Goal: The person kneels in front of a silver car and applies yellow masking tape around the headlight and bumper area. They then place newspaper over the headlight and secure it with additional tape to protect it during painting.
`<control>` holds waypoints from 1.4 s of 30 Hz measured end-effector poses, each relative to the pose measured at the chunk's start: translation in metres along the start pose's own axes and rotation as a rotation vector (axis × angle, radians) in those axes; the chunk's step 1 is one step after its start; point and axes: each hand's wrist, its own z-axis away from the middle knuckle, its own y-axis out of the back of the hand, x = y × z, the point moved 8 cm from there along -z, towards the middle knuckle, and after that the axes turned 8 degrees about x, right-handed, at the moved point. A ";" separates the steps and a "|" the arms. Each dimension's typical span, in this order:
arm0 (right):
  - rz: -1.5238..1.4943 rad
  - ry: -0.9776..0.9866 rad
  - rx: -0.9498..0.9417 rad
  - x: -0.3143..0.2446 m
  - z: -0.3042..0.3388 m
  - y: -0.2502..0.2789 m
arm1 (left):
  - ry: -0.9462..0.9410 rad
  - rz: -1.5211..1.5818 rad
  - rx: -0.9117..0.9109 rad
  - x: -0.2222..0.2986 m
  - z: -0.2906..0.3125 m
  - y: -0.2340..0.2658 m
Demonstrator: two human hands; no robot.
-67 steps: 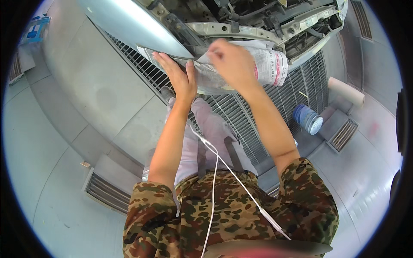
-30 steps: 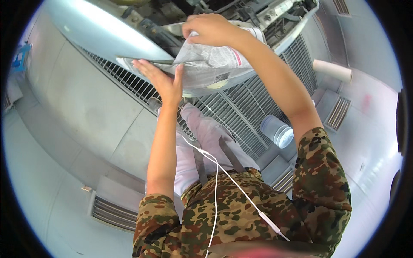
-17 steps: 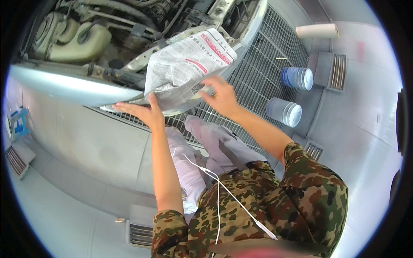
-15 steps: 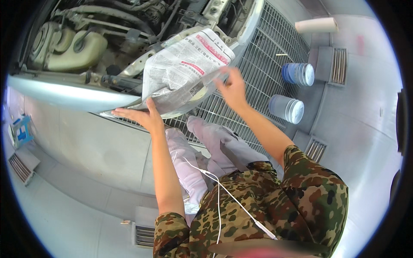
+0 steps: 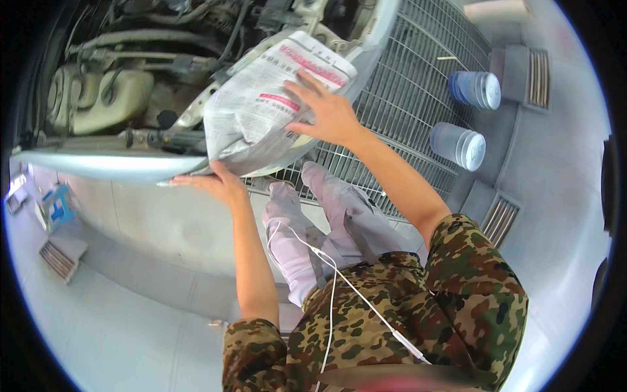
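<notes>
Newspaper (image 5: 268, 104) drapes over the car's front edge beside the open engine bay (image 5: 130, 85). My right hand (image 5: 330, 114) lies flat on it, fingers spread; left hand (image 5: 212, 184) is open, supporting its lower edge. I'd press evenly, smoothing outward so it won't slip.

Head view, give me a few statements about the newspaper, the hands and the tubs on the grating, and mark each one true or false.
1. The right hand lies flat on top of the newspaper. True.
2. The left hand is at the newspaper's lower edge, by the car's silver body edge. True.
3. Three blue tubs stand on the floor grating. False: there are two, one tub farther off and one tub nearer.
4. The newspaper lies on the floor. False: it is spread over the car's front edge beside the open engine bay.
5. The person's sleeves are plain white. False: the sleeves are camouflage.
</notes>
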 end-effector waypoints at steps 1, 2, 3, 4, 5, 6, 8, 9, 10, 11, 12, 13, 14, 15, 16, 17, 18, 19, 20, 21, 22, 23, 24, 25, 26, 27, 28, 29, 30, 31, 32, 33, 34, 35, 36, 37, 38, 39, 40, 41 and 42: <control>0.003 -0.006 0.031 -0.003 0.001 0.002 | -0.024 -0.018 -0.007 0.001 0.001 0.000; -0.005 0.013 0.074 -0.007 0.002 0.009 | -0.006 0.001 -0.024 -0.002 0.001 -0.002; -0.017 0.038 0.112 -0.011 0.004 0.014 | 0.003 0.016 -0.018 -0.003 0.002 -0.002; -0.054 0.010 0.090 -0.012 0.007 0.014 | 0.012 0.033 -0.026 -0.005 0.004 -0.002; -0.086 -0.020 0.074 -0.012 0.010 0.015 | -0.026 0.052 -0.020 -0.002 0.005 -0.003; -0.110 -0.056 0.064 -0.011 0.014 0.017 | -0.046 0.056 -0.022 -0.001 0.004 -0.002; -0.124 -0.127 0.044 -0.008 0.020 0.018 | -0.032 0.131 -0.001 -0.001 0.004 -0.003; -0.116 -0.158 0.037 -0.006 0.022 0.018 | -0.033 0.159 -0.001 0.001 0.004 -0.003; -0.110 -0.192 0.029 -0.003 0.025 0.018 | -0.032 0.167 0.003 0.002 0.004 -0.001; -0.074 -0.198 0.030 -0.001 0.026 0.019 | -0.034 0.177 0.001 0.004 0.004 0.001; -0.044 -0.207 0.030 0.001 0.026 0.019 | -0.038 0.189 -0.005 0.006 0.004 0.002; -0.007 -0.219 0.031 0.005 0.026 0.020 | -0.035 0.191 -0.011 0.008 0.003 0.004; 0.016 -0.249 0.038 0.011 0.025 0.021 | -0.032 0.191 -0.017 0.010 0.003 0.007; 0.044 -0.281 0.043 0.018 0.024 0.022 | -0.032 0.190 -0.022 0.012 0.003 0.011; 0.080 -0.309 0.057 0.025 0.023 0.022 | -0.020 0.184 -0.026 0.013 0.002 0.013; 0.087 -0.271 0.057 0.028 0.021 0.021 | -0.009 0.177 -0.029 0.014 0.002 0.016; 0.103 -0.232 0.070 0.030 0.018 0.018 | -0.002 0.169 -0.036 0.016 0.002 0.018; 0.118 -0.204 0.085 0.032 0.016 0.016 | -0.003 0.169 -0.036 0.017 0.001 0.019; 0.099 -0.203 0.081 0.036 0.017 0.013 | -0.005 0.167 -0.038 0.019 0.001 0.020; 0.075 -0.210 0.074 0.039 0.017 0.008 | -0.006 0.166 -0.040 0.021 0.000 0.020; 0.052 -0.223 0.057 0.043 0.018 0.005 | -0.003 0.157 -0.043 0.021 0.000 0.020; 0.044 -0.211 0.070 0.044 0.020 0.004 | 0.002 0.149 -0.047 0.022 0.000 0.019; 0.036 -0.207 0.075 0.046 0.020 0.004 | -0.001 0.146 -0.041 0.022 0.000 0.019; 0.024 -0.186 0.091 0.046 0.021 0.006 | 0.004 0.134 -0.044 0.021 0.000 0.018; 0.012 -0.218 0.084 0.050 0.022 0.006 | 0.005 0.129 -0.038 0.020 0.000 0.017; -0.006 -0.232 0.084 0.052 0.023 0.008 | 0.004 0.127 -0.029 0.019 0.000 0.016; -0.015 -0.208 0.081 0.051 0.023 0.012 | -0.018 0.109 -0.022 0.019 0.000 0.016; -0.014 -0.260 0.091 0.054 0.025 0.017 | -0.042 0.094 -0.009 0.019 0.000 0.016; -0.009 -0.271 0.093 0.053 0.026 0.023 | -0.062 0.075 0.012 0.017 -0.001 0.018; -0.012 -0.283 0.092 0.050 0.026 0.028 | -0.052 0.100 0.015 0.014 -0.002 0.019; -0.140 -0.380 0.139 0.051 0.029 0.034 | -0.038 0.123 0.024 0.011 -0.002 0.019; -0.277 -0.477 0.178 0.048 0.033 0.037 | -0.027 0.152 0.048 0.008 -0.002 0.021; -0.402 -0.634 0.205 0.047 0.038 0.035 | -0.053 0.113 0.093 0.008 -0.003 0.024; -0.547 -0.624 0.176 0.032 0.034 0.029 | -0.070 0.113 0.129 0.007 -0.005 0.027; -0.674 -0.676 0.139 0.016 0.035 0.020 | -0.044 0.138 0.146 0.003 -0.006 0.029; -0.795 -0.734 0.102 -0.002 0.033 0.007 | -0.018 0.167 0.157 0.000 -0.008 0.031; -0.970 -0.781 0.031 -0.025 0.031 -0.014 | 0.022 0.200 0.189 -0.004 -0.010 0.035; -1.141 -0.831 -0.045 -0.052 0.031 -0.037 | -0.012 0.206 0.248 -0.004 -0.013 0.042; -1.237 -0.806 -0.126 -0.081 0.026 -0.057 | 0.014 0.226 0.246 -0.007 -0.015 0.045; -1.328 -0.783 -0.208 -0.110 0.020 -0.077 | 0.047 0.252 0.245 -0.011 -0.019 0.049; -1.379 -0.772 -0.222 -0.131 0.015 -0.095 | 0.031 0.231 0.274 -0.011 -0.022 0.054</control>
